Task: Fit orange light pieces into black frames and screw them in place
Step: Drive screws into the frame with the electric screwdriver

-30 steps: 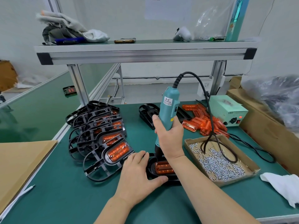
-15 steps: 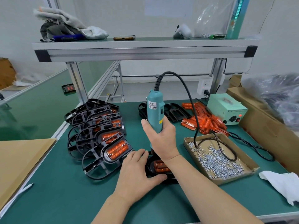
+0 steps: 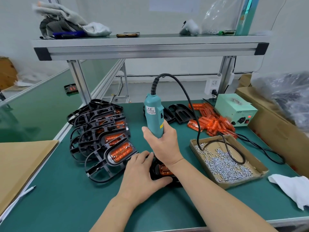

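Left hand, right hand bare; forearms bare, unsleeved.

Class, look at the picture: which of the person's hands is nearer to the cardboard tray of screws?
Right. The right hand, gripping the teal screwdriver, is just left of the cardboard tray; the left hand, resting on the black frame, lies farther left.
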The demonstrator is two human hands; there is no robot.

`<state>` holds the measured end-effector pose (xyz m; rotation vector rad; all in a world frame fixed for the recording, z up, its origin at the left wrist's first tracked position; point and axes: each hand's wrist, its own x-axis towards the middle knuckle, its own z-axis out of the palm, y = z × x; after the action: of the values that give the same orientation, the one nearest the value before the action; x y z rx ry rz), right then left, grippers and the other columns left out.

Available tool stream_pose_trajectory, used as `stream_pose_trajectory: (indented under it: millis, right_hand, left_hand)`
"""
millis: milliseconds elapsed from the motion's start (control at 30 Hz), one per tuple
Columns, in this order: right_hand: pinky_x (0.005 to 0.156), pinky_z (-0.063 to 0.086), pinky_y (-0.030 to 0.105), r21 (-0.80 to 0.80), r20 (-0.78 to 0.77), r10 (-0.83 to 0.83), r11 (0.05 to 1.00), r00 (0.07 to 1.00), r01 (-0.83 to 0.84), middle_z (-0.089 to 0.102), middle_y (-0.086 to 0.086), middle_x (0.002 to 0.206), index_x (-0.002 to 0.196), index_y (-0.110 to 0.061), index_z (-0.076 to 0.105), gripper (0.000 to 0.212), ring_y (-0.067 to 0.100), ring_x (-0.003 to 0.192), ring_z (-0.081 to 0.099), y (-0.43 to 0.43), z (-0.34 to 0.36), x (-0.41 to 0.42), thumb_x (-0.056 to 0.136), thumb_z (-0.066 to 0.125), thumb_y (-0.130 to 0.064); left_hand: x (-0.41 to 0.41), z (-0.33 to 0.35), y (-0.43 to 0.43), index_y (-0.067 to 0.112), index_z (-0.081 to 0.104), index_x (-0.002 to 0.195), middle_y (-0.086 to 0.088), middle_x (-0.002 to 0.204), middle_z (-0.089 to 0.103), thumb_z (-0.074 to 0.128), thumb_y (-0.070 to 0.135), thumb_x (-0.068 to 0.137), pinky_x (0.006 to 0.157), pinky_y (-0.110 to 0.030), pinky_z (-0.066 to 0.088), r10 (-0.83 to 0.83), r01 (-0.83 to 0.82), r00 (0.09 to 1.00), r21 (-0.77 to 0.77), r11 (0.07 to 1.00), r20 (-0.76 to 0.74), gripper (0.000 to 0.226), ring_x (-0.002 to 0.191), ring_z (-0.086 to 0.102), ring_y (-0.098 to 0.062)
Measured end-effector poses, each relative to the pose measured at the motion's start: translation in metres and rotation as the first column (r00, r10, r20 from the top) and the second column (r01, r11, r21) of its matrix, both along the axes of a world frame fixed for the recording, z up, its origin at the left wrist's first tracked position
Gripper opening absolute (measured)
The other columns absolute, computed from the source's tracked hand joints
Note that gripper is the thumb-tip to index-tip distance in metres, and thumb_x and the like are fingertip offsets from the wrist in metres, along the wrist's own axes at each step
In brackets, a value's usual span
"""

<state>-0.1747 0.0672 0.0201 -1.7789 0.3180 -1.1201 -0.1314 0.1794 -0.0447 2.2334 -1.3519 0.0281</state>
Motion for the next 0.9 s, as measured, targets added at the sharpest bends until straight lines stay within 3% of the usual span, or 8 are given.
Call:
stream_pose_trajectory:
  millis: [133,333,533,767,833,900]
  right_hand:
    - [0.055,0.041,0.017,-0.032,-0.004,0.025,0.999,1.000,-0.025,0.051,-0.018,0.063,0.075,-0.039,0.049,0.020,0.006,0.056,0.048,0.005,-0.002,0.002,0.082,0.067,-0.043]
    - [0.058,0.044,0.019,0.060,0.009,0.029,0.998,1.000,-0.029,0.055,-0.014,0.063,0.079,-0.027,0.059,0.019,0.004,0.058,0.048,-0.003,0.000,-0.004,0.081,0.072,-0.041]
    - [0.062,0.051,0.045,0.230,0.091,0.017,0.972,0.996,-0.037,0.056,-0.004,0.067,0.081,-0.019,0.062,0.021,0.018,0.063,0.052,-0.011,0.001,-0.015,0.083,0.074,-0.036]
    - [0.062,0.050,0.039,0.147,0.186,0.029,0.988,0.982,-0.057,0.058,0.002,0.068,0.083,-0.009,0.063,0.023,0.020,0.064,0.054,-0.015,0.039,-0.023,0.086,0.075,-0.028]
    - [0.061,0.048,0.038,0.191,0.211,-0.051,0.982,0.976,0.010,0.058,0.002,0.066,0.084,-0.006,0.062,0.023,0.019,0.062,0.053,-0.031,0.049,-0.029,0.087,0.075,-0.025]
    - [0.058,0.047,0.029,0.302,0.241,-0.144,0.951,0.960,0.067,0.056,0.000,0.062,0.085,-0.009,0.060,0.018,0.014,0.058,0.052,-0.053,0.048,-0.040,0.090,0.074,-0.020]
  left_hand:
    - [0.000,0.002,0.000,0.042,0.057,0.115,0.024,0.111,0.048,0.057,0.084,0.066,0.096,-0.031,0.040,-0.022,0.020,0.999,-0.059,0.998,-0.025,0.065,0.105,0.042,-0.007]
    - [0.001,0.002,0.000,0.041,0.054,0.124,0.022,0.123,0.046,0.051,0.088,0.064,0.102,-0.028,0.036,-0.011,0.011,1.000,0.006,1.000,0.002,0.077,0.112,0.038,-0.007]
    - [0.003,0.003,0.000,0.025,0.047,0.142,0.013,0.139,0.042,0.045,0.092,0.063,0.112,-0.032,0.030,0.027,-0.031,0.999,0.101,0.994,0.039,0.104,0.128,0.035,-0.013]
    - [0.006,0.008,-0.003,0.025,0.050,0.134,0.015,0.125,0.045,0.047,0.093,0.060,0.109,-0.028,0.030,-0.001,-0.007,0.998,0.115,0.993,0.068,0.101,0.118,0.038,-0.009]
    - [0.007,0.014,-0.005,0.026,0.054,0.122,0.016,0.114,0.044,0.048,0.093,0.058,0.108,-0.031,0.032,-0.032,0.020,0.994,0.109,0.994,0.103,0.093,0.108,0.039,-0.009]
    - [0.009,0.018,-0.009,0.023,0.050,0.131,0.012,0.128,0.044,0.045,0.094,0.060,0.118,-0.038,0.024,-0.076,0.055,0.990,0.173,0.983,0.118,0.101,0.120,0.038,-0.012]
